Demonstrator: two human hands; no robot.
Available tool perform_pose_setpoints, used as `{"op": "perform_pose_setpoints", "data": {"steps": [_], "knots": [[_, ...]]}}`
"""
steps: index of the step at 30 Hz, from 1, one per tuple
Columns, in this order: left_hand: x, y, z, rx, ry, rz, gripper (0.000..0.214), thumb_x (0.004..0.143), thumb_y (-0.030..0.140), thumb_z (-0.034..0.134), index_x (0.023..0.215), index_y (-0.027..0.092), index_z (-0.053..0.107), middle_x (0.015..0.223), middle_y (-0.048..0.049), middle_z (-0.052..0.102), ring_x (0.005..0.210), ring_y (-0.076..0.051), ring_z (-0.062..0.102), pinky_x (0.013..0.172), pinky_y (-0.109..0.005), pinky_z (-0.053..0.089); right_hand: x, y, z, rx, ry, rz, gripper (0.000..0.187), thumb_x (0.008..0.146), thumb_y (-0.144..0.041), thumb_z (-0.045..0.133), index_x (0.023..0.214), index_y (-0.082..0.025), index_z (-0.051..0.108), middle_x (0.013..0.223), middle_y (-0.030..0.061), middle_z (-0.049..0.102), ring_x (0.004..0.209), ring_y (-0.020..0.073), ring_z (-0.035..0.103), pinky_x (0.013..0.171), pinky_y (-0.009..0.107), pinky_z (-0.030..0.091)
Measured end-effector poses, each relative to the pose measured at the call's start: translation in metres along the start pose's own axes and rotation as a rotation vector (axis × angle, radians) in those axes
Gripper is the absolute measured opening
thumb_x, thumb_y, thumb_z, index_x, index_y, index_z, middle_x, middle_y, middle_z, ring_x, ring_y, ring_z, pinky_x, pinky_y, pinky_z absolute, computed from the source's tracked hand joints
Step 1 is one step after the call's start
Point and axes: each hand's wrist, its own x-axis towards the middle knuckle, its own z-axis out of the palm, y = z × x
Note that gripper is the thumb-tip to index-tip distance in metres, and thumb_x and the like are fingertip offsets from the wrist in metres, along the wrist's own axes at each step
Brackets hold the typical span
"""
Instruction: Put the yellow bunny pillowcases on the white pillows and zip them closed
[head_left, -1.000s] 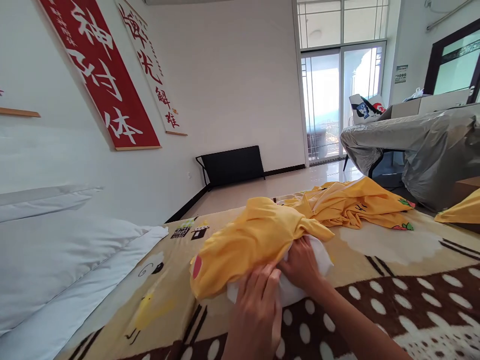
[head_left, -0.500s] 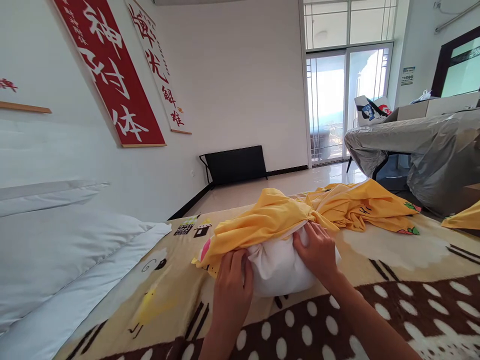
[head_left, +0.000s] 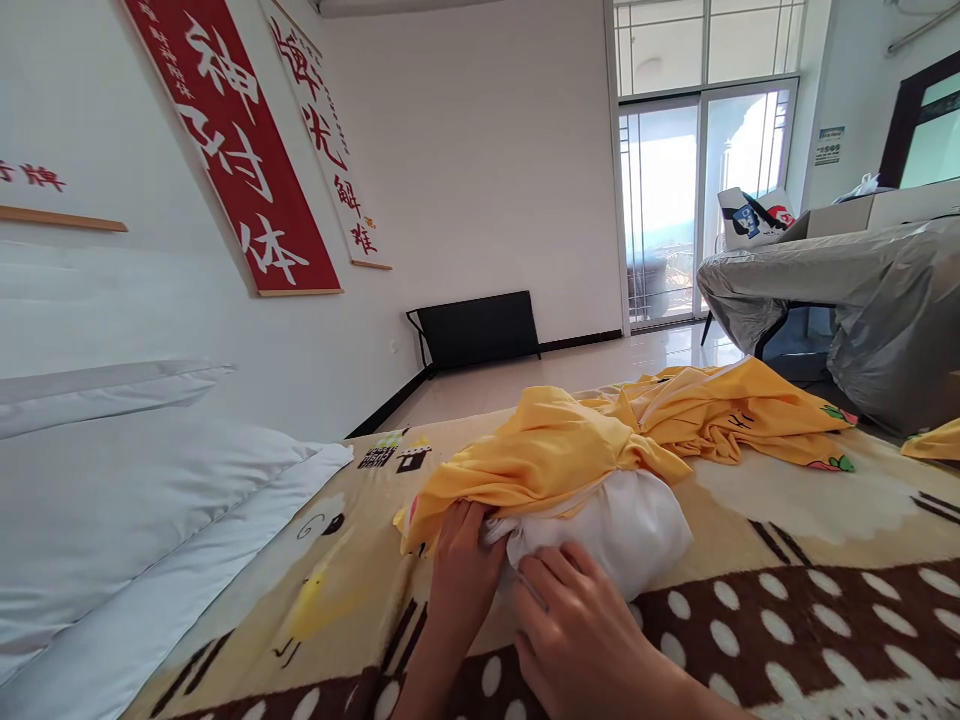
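Observation:
A white pillow [head_left: 637,530] lies on the bed, its far side and top covered by a bunched yellow pillowcase [head_left: 547,450]. My left hand [head_left: 466,560] is closed on the pillowcase's near edge at the left end, fingertips tucked out of sight in the fabric. Close beside it, my right hand [head_left: 574,615] has its fingers curled into the near side of the pillow, where the white cloth is puckered between the two hands. More yellow cloth [head_left: 750,415] with carrot prints spreads out beyond the pillow to the right.
A cream and brown patterned blanket [head_left: 330,590] covers the bed. White pillows [head_left: 135,500] are stacked at the left. Behind stands a folded black frame [head_left: 476,332] against the wall, and a plastic-covered table [head_left: 825,265] holds boxes at the right.
My right hand has let go of the pillowcase edge at the right and moved left and nearer, onto the white pillow. My left hand keeps its place, and more white shows at the right.

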Motion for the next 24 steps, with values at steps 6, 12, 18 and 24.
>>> {"op": "perform_pose_setpoints", "data": {"steps": [6,12,18,24], "knots": [[-0.002,-0.006,0.01,-0.13,0.041,-0.082,0.005,0.069,0.024,0.054,0.071,0.02,0.053,0.073,-0.0027,0.058,0.072,-0.02,0.055,0.066,-0.031,0.045,-0.002,0.012,0.025,-0.034,-0.199,0.081,0.047,0.083,-0.026,0.052,0.128,-0.012,0.048,0.132,0.0116,0.053,0.114,0.025,0.049,0.098,0.041,0.033],[-0.003,-0.005,0.009,-0.123,0.126,-0.092,0.016,0.07,0.026,0.056,0.061,0.02,0.044,0.058,0.0034,0.047,0.056,-0.014,0.045,0.057,-0.024,0.037,0.002,0.028,0.041,-0.041,-0.095,0.085,0.048,0.086,-0.021,0.049,0.133,-0.016,0.043,0.133,0.0072,0.053,0.118,0.0209,0.047,0.101,0.039,0.031],[-0.013,0.019,0.007,-0.091,0.139,0.11,0.019,0.069,0.011,0.05,0.06,0.02,0.036,0.056,0.0047,0.04,0.052,-0.01,0.041,0.05,-0.019,0.033,0.003,0.043,0.047,-0.049,-0.01,0.177,0.032,0.082,-0.025,0.059,0.114,-0.022,0.059,0.108,0.0043,0.067,0.103,0.0207,0.056,0.097,0.039,0.034],[-0.036,0.058,0.018,-0.035,-0.032,0.359,0.018,0.07,0.005,0.043,0.068,0.021,0.036,0.063,0.0014,0.051,0.06,-0.013,0.049,0.053,-0.021,0.037,0.002,0.068,0.054,-0.085,0.202,0.234,0.021,0.087,-0.021,0.047,0.094,-0.021,0.067,0.099,0.0072,0.07,0.098,0.0246,0.059,0.089,0.04,0.042]]}}
